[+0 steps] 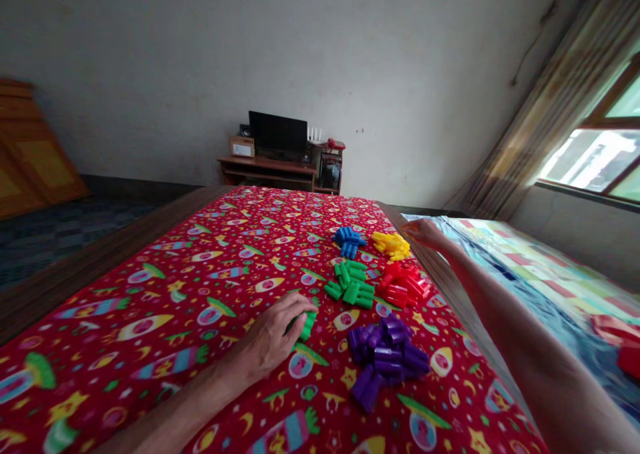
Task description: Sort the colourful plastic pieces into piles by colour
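On the red patterned cloth, my left hand (280, 331) is closed round a green piece (308, 326), left of the pile of green pieces (351, 284). My right hand (421, 232) reaches out past the cloth's right edge, beside the yellow pile (392, 245); its fingers are blurred and what they hold, if anything, cannot be made out. A blue pile (349, 241) lies left of the yellow one. Red pieces (404, 285) sit right of the green pile. Nearest to me is a heap of purple pieces (388, 357).
The red cloth (200, 294) covers a wooden-edged surface. To the right is a bed with a checked cover (530, 254) and red items. A desk (270, 167) with a monitor (278, 134) stands at the far wall, a wooden cabinet (35, 151) at left.
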`<state>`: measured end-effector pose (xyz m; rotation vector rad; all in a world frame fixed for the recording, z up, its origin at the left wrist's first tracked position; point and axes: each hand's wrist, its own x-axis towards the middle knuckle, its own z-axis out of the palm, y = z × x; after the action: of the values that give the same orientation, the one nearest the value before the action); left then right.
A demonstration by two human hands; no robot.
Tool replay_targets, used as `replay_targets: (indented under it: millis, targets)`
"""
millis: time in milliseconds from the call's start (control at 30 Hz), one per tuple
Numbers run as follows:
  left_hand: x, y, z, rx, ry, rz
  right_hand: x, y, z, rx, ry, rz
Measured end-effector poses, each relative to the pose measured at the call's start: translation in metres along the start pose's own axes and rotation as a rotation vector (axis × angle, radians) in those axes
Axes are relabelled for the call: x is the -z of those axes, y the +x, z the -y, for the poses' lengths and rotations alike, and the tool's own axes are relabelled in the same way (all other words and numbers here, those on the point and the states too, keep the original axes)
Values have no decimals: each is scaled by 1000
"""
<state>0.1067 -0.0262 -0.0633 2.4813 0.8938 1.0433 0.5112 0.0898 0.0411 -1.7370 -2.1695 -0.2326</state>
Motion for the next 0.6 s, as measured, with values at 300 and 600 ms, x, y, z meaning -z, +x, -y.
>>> replay_targets:
  millis: [300, 600]
  targets:
    - [0, 2, -2, 127, -143, -46, 36, -45, 125, 229, 314, 89]
    - [4, 15, 10, 656, -721, -292, -6, -83, 248, 534, 286, 406]
